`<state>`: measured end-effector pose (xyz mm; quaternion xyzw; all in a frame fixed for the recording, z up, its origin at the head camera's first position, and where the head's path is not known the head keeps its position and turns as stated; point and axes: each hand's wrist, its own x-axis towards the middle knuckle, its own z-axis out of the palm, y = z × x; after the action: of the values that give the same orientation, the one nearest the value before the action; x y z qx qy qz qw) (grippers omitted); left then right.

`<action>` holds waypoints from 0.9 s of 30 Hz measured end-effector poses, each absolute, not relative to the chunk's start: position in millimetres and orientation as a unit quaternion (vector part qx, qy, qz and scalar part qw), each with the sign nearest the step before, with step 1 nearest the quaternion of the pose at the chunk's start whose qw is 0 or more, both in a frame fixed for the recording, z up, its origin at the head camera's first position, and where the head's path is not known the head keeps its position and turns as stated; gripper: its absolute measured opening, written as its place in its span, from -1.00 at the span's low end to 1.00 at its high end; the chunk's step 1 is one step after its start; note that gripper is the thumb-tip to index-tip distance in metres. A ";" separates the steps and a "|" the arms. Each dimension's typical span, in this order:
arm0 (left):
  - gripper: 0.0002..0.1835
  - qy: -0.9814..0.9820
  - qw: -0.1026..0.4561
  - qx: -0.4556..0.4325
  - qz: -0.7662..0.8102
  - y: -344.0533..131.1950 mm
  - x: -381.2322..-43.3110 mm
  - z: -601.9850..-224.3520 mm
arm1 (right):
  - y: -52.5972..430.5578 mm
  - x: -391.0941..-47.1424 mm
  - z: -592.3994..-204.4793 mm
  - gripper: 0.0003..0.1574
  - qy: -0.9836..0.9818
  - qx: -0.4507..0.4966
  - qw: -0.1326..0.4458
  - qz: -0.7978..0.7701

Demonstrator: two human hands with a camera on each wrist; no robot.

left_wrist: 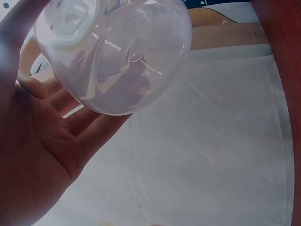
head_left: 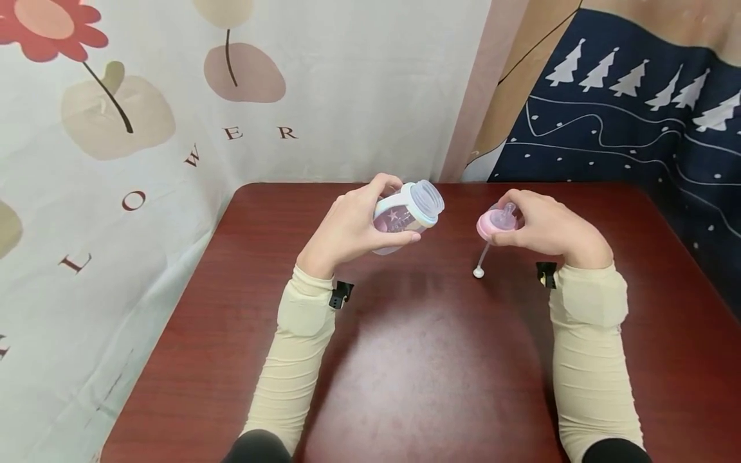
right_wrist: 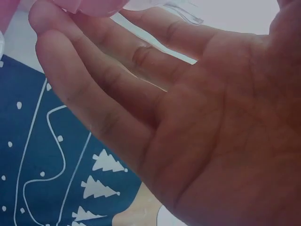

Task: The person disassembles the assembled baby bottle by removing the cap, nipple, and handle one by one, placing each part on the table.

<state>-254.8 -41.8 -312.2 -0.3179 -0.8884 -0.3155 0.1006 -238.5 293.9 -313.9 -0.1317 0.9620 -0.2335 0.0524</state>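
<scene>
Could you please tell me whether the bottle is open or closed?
Open: the left hand holds the bottle with its neck uncovered, while the right hand holds the pink teat lid apart.

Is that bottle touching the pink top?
Apart. The head view plainly shows a strip of tabletop between the bottle and the pink top.

A bare left hand (left_wrist: pixel 44 146) at left holds a clear, rounded plastic bottle (left_wrist: pixel 155 70) at upper left. Creased white fabric (left_wrist: pixel 211 141) spreads across the lower right.
</scene>
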 end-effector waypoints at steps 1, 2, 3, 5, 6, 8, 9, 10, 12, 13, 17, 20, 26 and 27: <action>-0.20 -0.888 0.103 -0.319 -0.316 -41.8 -255.5 -312.6 | 292.8 -240.5 -315.2 -0.30 0.962 -0.132 0.052 -0.233; -0.20 -0.886 0.105 -0.321 -0.317 -41.7 -256.0 -313.2 | 291.7 -242.7 -317.2 -0.30 0.962 -0.132 0.053 -0.234; -0.20 -0.886 0.107 -0.323 -0.316 -41.6 -255.9 -314.1 | 290.4 -244.9 -319.4 -0.30 0.962 -0.131 0.056 -0.235; -0.19 -0.884 0.108 -0.328 -0.315 -41.0 -255.4 -315.9 | 286.8 -250.7 -325.0 -0.30 0.962 -0.126 0.063 -0.235; -0.19 -0.883 0.107 -0.331 -0.314 -40.8 -254.8 -317.0 | 284.5 -254.3 -328.0 -0.29 0.962 -0.123 0.068 -0.234; -0.19 -0.882 0.105 -0.338 -0.311 -40.4 -253.2 -318.6 | 279.2 -262.9 -334.1 -0.27 0.964 -0.115 0.075 -0.226; -0.19 -0.881 0.106 -0.340 -0.310 -40.4 -252.3 -318.9 | 276.3 -268.0 -337.1 -0.26 0.966 -0.112 0.077 -0.221; -0.20 -0.881 0.108 -0.341 -0.310 -40.5 -251.5 -318.8 | 273.2 -273.4 -339.8 -0.25 0.968 -0.109 0.078 -0.214; -0.20 -0.880 0.113 -0.339 -0.312 -41.2 -250.1 -318.4 | 267.8 -284.5 -345.2 -0.24 0.970 -0.105 0.083 -0.205; -0.20 -0.880 0.115 -0.338 -0.313 -41.6 -249.6 -317.7 | 265.6 -290.2 -348.1 -0.25 0.971 -0.103 0.085 -0.199; -0.19 -0.879 0.118 -0.335 -0.319 -42.8 -248.6 -315.9 | 259.4 -310.6 -359.4 -0.29 0.977 -0.097 0.086 -0.169; -0.20 -0.877 0.116 -0.338 -0.321 -43.2 -248.7 -315.1 | 255.2 -322.6 -369.7 -0.31 0.982 -0.088 0.082 -0.149; -0.20 -0.874 0.120 -0.343 -0.322 -42.6 -248.4 -312.6 | 249.2 -334.0 -388.3 -0.26 0.986 -0.076 0.076 -0.130; -0.20 -0.874 0.122 -0.343 -0.323 -42.3 -248.4 -311.9 | 249.1 -334.5 -389.7 -0.26 0.987 -0.077 0.070 -0.124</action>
<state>-248.4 -42.3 -311.9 -0.3431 -0.8737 -0.3225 0.1221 -334.5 249.1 -389.7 -0.0772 0.9868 -0.1242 0.0699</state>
